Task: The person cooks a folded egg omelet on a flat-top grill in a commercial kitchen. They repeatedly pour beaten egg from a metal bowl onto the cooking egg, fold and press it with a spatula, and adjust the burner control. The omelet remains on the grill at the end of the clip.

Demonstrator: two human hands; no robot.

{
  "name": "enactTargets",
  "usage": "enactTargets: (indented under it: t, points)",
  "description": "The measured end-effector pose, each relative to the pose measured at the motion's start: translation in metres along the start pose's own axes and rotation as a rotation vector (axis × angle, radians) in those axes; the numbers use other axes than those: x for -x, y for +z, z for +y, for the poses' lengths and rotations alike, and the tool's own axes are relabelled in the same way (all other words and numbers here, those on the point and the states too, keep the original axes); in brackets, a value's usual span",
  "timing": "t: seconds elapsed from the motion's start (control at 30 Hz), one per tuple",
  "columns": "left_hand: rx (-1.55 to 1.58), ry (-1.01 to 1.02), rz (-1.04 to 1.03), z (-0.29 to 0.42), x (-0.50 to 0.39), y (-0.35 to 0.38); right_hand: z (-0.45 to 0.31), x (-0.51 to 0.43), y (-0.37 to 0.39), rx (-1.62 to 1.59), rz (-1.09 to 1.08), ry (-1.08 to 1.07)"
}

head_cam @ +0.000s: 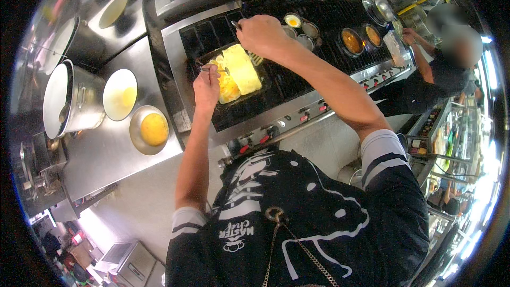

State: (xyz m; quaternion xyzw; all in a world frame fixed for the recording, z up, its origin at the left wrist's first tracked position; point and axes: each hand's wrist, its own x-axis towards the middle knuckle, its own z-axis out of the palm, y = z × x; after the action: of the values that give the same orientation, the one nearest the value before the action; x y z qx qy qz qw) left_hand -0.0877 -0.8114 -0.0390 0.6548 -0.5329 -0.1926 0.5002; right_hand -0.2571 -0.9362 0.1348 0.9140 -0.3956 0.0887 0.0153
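A folded yellow sheet of egg [244, 72] lies in a dark rectangular pan on the cooking range, its left part looser and more uneven. My left hand [207, 87] is at the left side of the egg, its fingers closed around a thin metal utensil [217, 70] that reaches over the egg. The utensil's exact kind is unclear. Above the far right side of the egg, my right hand [261, 34] grips a slotted turner [256, 59]. Its handle end sticks out past my fist, and its slotted head touches or nearly touches the egg's right edge; the hand partly hides it.
Left of the range, a steel counter [107, 159] bears a large metal pot [85, 107], a white bowl [113, 105] and a metal bowl of yellow food [154, 129]. Round pans [352, 42] and a fried egg [293, 20] sit farther right. A co-worker [438, 75] stands at the range's right end.
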Motion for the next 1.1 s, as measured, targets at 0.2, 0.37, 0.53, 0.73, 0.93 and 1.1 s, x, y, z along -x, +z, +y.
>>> enactTargets:
  t: [0.2,0.37,0.53,0.73,0.93,1.1]
  points:
    - [-0.001,0.007,-0.065,-0.009,-0.003,0.007,-0.014,0.000,0.001,0.018,-0.037,0.047]
    - [-0.013,0.045,-0.089,-0.006,-0.007,0.013,-0.023,-0.001,0.001,0.032,-0.073,0.068]
    - [0.056,-0.045,-0.126,-0.007,-0.006,0.013,-0.028,-0.002,0.001,0.093,-0.068,0.032]
    - [0.002,-0.061,-0.098,-0.014,-0.009,-0.008,-0.029,-0.003,-0.005,0.088,-0.097,0.100]
    - [-0.067,0.083,-0.112,-0.009,-0.011,-0.004,-0.033,-0.008,0.002,0.085,-0.117,0.076]
    - [0.014,0.080,-0.138,-0.005,-0.015,0.009,-0.036,-0.010,0.004,0.053,-0.026,0.052]
